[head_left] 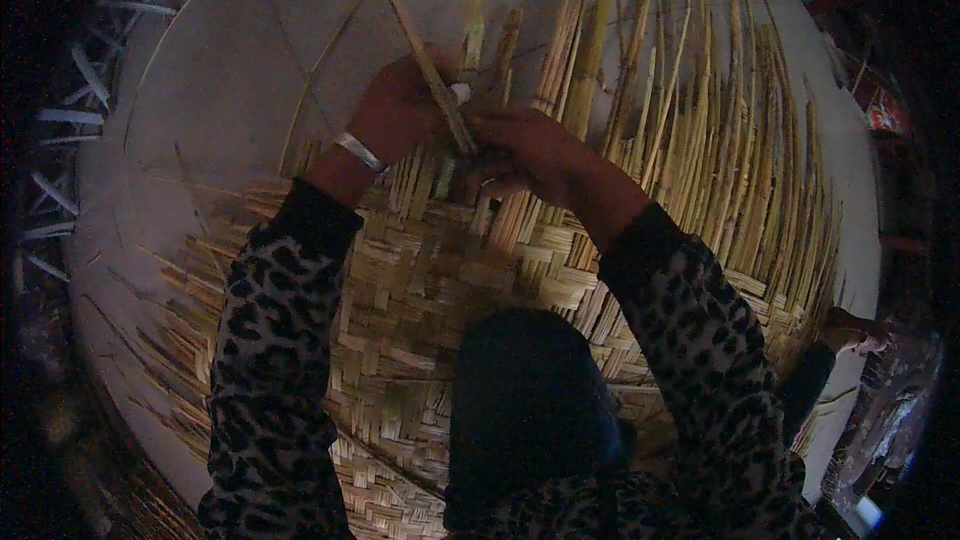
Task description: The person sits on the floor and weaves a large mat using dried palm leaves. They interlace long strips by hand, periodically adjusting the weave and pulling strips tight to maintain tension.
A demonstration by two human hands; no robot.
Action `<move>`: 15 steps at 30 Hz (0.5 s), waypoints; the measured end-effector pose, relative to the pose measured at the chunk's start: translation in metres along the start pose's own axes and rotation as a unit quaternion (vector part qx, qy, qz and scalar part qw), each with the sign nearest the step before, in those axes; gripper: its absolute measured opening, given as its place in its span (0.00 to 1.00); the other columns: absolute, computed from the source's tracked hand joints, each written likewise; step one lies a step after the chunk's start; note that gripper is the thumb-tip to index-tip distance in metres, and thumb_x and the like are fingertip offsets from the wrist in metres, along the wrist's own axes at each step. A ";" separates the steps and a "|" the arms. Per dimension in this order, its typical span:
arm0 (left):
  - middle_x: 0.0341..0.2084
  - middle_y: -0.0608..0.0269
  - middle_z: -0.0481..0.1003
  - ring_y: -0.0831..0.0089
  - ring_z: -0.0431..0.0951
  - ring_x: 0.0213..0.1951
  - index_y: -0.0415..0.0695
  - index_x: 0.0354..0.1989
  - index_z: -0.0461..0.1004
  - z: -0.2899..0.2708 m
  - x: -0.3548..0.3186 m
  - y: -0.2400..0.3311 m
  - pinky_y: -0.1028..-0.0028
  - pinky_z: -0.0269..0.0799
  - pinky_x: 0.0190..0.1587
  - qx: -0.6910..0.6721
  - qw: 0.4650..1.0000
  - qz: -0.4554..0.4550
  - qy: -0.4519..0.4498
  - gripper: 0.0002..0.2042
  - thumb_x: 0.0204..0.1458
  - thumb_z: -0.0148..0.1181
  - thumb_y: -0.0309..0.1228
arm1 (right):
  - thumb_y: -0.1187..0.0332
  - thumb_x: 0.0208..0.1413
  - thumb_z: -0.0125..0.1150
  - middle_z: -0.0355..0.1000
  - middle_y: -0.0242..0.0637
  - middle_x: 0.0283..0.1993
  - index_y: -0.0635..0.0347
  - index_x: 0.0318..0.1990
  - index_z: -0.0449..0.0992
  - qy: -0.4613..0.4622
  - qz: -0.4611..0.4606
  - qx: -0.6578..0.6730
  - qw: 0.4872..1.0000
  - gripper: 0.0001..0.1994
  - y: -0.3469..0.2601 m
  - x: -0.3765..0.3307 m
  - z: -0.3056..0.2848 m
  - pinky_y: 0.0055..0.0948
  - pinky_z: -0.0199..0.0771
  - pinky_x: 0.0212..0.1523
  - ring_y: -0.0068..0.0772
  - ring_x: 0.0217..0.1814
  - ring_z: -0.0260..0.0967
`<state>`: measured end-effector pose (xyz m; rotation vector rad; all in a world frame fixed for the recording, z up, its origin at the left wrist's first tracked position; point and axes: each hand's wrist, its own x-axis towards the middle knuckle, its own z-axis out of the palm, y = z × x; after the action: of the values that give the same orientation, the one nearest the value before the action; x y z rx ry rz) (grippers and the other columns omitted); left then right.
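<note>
My left hand (400, 105), with a silvery bangle (362, 152) at the wrist, is closed around a long cane strip (412, 35) that slants up to the left. At the lower end of this strip my right hand (545, 155) has its fingers bent and pinched together. A small white patch shows beside the left fingers; I cannot make out what it is. Both hands are over the far edge of a woven cane mat (395, 290), where loose unwoven strips fan outward.
Many upright cane strips (720, 140) stick out from the mat's far right side, and thinner ends (180, 290) spread at its left. My dark-clad knee (530, 390) rests over the mat. Pale floor (240, 60) surrounds it. White crossed bars (70, 120) are at far left.
</note>
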<state>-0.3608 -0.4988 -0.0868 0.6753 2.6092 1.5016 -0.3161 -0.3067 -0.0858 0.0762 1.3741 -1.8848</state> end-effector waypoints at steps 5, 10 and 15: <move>0.29 0.58 0.74 0.67 0.76 0.35 0.40 0.34 0.69 -0.004 -0.002 0.002 0.67 0.71 0.39 0.001 0.999 -0.017 -0.037 0.11 0.49 0.61 0.34 | 0.58 0.57 0.54 0.73 0.35 0.40 0.58 0.55 0.65 -0.008 0.028 -0.092 0.995 0.21 -0.004 0.004 0.005 0.28 0.76 0.30 0.28 0.33 0.75; 0.30 0.56 0.76 0.67 0.76 0.34 0.41 0.41 0.72 -0.005 -0.009 -0.006 0.68 0.72 0.38 -0.183 0.979 0.000 -0.089 0.14 0.49 0.60 0.35 | 0.58 0.55 0.57 0.74 0.35 0.38 0.60 0.53 0.67 0.024 0.015 -0.164 0.986 0.22 -0.005 -0.001 0.005 0.25 0.75 0.28 0.26 0.31 0.74; 0.32 0.57 0.76 0.70 0.76 0.36 0.38 0.43 0.72 -0.018 -0.008 -0.008 0.70 0.72 0.39 -0.018 0.982 0.002 -0.190 0.16 0.52 0.57 0.38 | 0.61 0.53 0.59 0.74 0.35 0.36 0.62 0.50 0.69 0.027 -0.007 -0.153 0.988 0.20 -0.002 -0.001 0.006 0.21 0.73 0.27 0.25 0.30 0.74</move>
<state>-0.3606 -0.5197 -0.0851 0.8660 2.2891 1.2667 -0.3142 -0.3104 -0.0816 -0.0350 1.6892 -1.6720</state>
